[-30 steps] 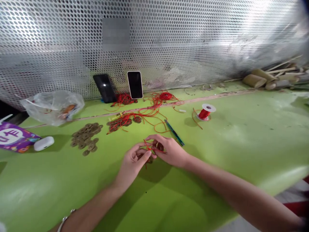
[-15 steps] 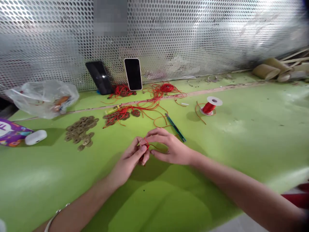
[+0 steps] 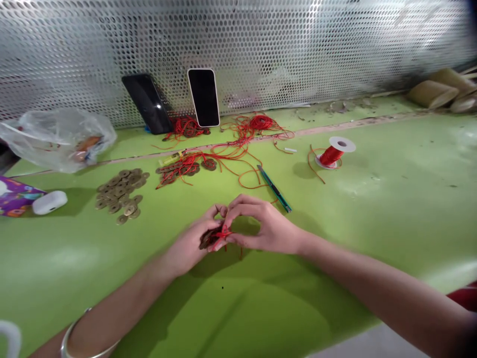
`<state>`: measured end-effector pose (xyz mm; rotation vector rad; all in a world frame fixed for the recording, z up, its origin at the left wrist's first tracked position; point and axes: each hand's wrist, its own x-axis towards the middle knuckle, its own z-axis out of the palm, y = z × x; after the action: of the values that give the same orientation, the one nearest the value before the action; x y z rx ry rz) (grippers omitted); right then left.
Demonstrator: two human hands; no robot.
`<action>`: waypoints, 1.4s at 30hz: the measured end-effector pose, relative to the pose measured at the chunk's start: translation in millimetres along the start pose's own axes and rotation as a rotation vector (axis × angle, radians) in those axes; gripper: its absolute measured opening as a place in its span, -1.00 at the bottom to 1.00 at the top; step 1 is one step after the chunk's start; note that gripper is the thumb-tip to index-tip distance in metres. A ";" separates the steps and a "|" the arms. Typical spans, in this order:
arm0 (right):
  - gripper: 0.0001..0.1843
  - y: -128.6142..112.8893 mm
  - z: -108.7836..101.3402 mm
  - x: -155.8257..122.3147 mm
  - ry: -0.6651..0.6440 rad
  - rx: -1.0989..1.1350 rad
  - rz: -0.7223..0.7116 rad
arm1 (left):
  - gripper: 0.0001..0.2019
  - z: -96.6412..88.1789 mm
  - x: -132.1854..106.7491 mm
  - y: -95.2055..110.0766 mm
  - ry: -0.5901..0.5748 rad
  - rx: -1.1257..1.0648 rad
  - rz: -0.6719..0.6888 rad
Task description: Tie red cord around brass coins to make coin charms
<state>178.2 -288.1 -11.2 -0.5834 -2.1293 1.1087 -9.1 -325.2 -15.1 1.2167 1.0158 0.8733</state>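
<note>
In my left hand [image 3: 194, 243] lies a small bundle of dark holed coins [image 3: 208, 238], bound with red cord, held between the fingers and palm. The thumb and index finger of my right hand [image 3: 263, 226] pinch the red cord [image 3: 224, 232] at the right side of these coins. Thin cord ends hang below the fingertips. Beyond my right hand a green utility knife [image 3: 275, 190] rests on the green table [image 3: 335, 223]. A pile of loose brass coins [image 3: 122, 191] lies to the left, and coins strung on red cord [image 3: 181, 169] lie farther back.
A spool of red cord [image 3: 331, 155] stands at the right. Two phones, one black [image 3: 147, 103] and one white-edged [image 3: 204, 98], lean against the perforated metal panel [image 3: 279, 49]. At the left are a plastic bag [image 3: 55, 139], a white case [image 3: 49, 202] and a purple packet [image 3: 18, 196].
My left hand has opened out somewhat, so the coin bundle shows more. My right fingertips have come in to pinch the cord against it. The camera view has shifted slightly.
</note>
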 end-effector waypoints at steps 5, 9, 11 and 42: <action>-0.80 -2.9 5.0 -0.6 0.037 0.022 0.041 | -0.93 1.1 0.7 6.3 -0.062 0.124 -0.022; -0.78 -3.2 9.9 -2.1 0.064 0.006 0.069 | -0.88 2.2 2.0 0.0 -0.053 0.008 -0.118; -0.83 -2.9 12.8 -2.8 0.088 0.003 0.079 | -0.92 3.0 2.4 -4.1 -0.030 -0.120 -0.218; -0.77 -2.8 27.4 -6.4 -0.025 -0.443 -0.117 | -0.75 16.7 9.9 5.2 0.113 -0.588 -0.320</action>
<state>162.5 -308.7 -22.6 -0.6337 -2.4122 0.5813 9.9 -320.4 -10.5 0.4991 0.9197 0.9048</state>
